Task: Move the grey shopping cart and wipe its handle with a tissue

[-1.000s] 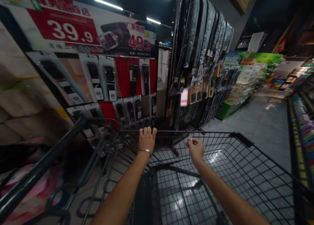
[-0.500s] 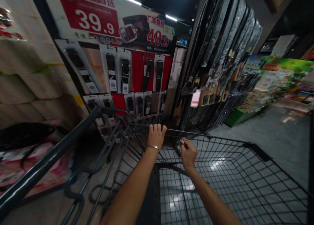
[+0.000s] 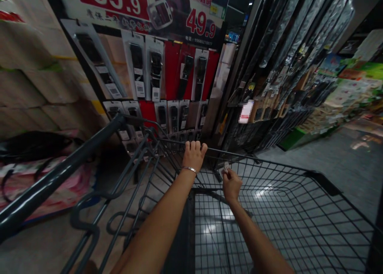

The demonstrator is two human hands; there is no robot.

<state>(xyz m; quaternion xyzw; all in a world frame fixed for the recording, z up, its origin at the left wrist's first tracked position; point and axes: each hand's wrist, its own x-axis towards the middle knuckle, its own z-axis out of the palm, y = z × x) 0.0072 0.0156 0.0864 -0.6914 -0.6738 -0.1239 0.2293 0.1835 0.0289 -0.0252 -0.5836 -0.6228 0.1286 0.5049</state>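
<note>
My left hand, with a bracelet at the wrist, is wrapped over the top rim of a dark wire shopping cart. To its right, inside the basket close to the side wall, my right hand pinches a small, pale crumpled piece that looks like paper or tissue. What exactly it is I cannot make out. Bare wire mesh and the floor below it show under both forearms. The cart's thick handle bar runs along the left.
Packaged belts hang on a rack beyond the cart, under a price sign. Long plastic-wrapped goods hang to the right. Stacked rolls and pink packages stand at the left. A green-based display stands farther right.
The view has tipped downward, so the rack and sign sit higher in the picture. My left hand keeps its hold on the rim; the pale piece in my right hand shows more above the fingers.
</note>
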